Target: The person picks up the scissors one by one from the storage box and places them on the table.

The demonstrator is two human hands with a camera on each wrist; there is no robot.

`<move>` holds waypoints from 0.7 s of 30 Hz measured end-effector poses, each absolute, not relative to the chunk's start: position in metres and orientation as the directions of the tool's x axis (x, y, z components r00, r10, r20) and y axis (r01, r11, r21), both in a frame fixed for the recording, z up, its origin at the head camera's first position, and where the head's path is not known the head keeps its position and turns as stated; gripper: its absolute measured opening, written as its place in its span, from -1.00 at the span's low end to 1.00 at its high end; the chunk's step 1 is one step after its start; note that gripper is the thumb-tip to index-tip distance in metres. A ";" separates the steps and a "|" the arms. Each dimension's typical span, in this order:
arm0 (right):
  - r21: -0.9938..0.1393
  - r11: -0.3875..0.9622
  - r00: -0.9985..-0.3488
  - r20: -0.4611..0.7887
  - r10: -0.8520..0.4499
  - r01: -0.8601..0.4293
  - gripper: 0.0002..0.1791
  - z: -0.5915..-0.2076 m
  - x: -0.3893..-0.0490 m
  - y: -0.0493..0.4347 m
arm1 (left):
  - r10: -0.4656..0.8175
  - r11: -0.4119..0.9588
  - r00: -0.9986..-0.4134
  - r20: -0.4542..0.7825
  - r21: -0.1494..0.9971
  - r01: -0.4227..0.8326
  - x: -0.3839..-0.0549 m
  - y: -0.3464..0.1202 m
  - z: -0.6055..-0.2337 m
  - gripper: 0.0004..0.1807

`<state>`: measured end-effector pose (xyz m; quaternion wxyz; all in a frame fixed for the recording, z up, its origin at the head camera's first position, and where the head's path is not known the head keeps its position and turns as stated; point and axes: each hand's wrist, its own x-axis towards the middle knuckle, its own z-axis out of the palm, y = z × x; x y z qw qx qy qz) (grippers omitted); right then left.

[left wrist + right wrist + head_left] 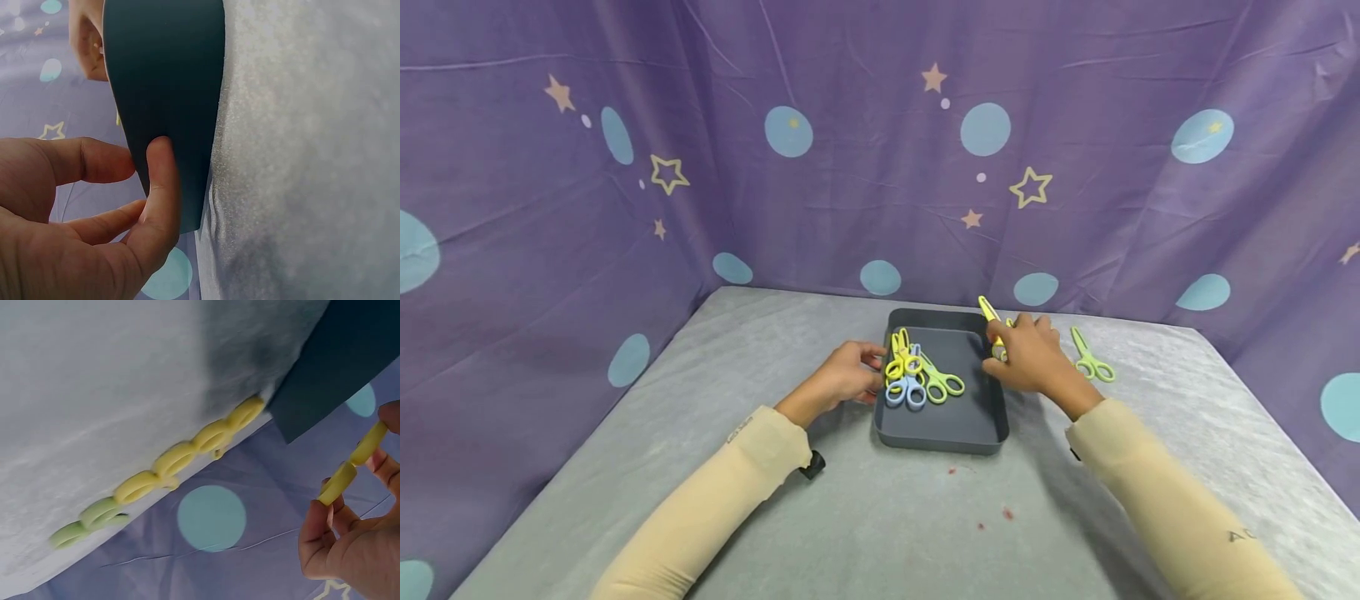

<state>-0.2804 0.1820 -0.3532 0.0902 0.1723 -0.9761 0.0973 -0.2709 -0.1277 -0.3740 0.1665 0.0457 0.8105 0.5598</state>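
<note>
A dark grey tray (pixel 940 435) stands on the table. Inside, toward its left, lie several scissors: yellow scissors (pixel 902 358), light blue scissors (pixel 907 392) and green scissors (pixel 942 385), partly overlapping. My left hand (pixel 848 372) is at the tray's left side, its loosely bent fingers (pixel 161 181) touching the outer wall. My right hand (pixel 1030 354) pinches yellow scissors (pixel 340 481) by the handles near the tray's right rim, blades pointing up. More yellow scissors (pixel 175 459) lie on the table beyond that hand, mostly hidden by it in the head view.
Green scissors (pixel 1094 362) rest on the table right of my right hand. A purple curtain (pixel 865 167) with stars and dots hangs behind and at both sides. Small red marks (pixel 1007 513) spot the grey table cover (pixel 887 525) in front of the tray.
</note>
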 end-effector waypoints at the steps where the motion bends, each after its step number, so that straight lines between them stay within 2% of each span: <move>1: -0.157 0.924 -0.926 0.213 -0.312 -0.348 -0.63 -0.354 -0.280 0.185 | 0.260 0.369 -0.941 -0.218 0.923 -0.112 -0.271 -0.128 -0.374 -0.25; 9: -0.178 0.930 -0.929 0.247 -0.276 -0.323 -0.63 -0.358 -0.281 0.209 | 0.260 0.363 -0.939 -0.223 0.924 -0.119 -0.271 -0.129 -0.374 -0.26; 21: -0.196 0.945 -0.952 0.214 -0.219 -0.262 -0.59 -0.370 -0.284 0.250 | 0.257 0.366 -0.942 -0.217 0.924 -0.113 -0.272 -0.128 -0.374 -0.25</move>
